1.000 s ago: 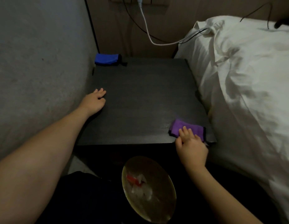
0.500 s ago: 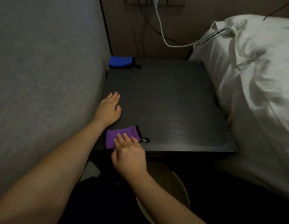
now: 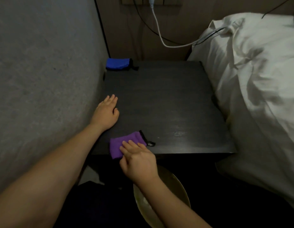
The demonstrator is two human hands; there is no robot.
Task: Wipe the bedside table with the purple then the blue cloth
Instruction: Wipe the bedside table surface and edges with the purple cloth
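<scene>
Pressing the purple cloth (image 3: pixel 126 143) flat with my right hand (image 3: pixel 139 162), I am working at the front-left corner of the bedside table (image 3: pixel 167 104), the cloth's near end just overhanging the front edge. My fingers (image 3: pixel 129 146) are lying straight and close together on top of the folded cloth, pushing rather than pinching it. My left hand (image 3: pixel 106 112) is resting palm-down near the left edge of the table, beside the grey wall (image 3: pixel 44 79), fingers relaxed and holding nothing. The blue cloth (image 3: pixel 118 63) is sitting folded at the back-left corner, untouched and well apart from both hands.

I am judging this to be the first step, the purple wipe, with the blue pass not yet begun. A faint sheen is showing near the front-right part of the top, though I cannot tell how much has been covered. The next move is calling for sweeping toward the middle and back, clear of my left hand, keeping the cloth from slipping off the front edge into the bin (image 3: pixel 176 186) below.
</scene>
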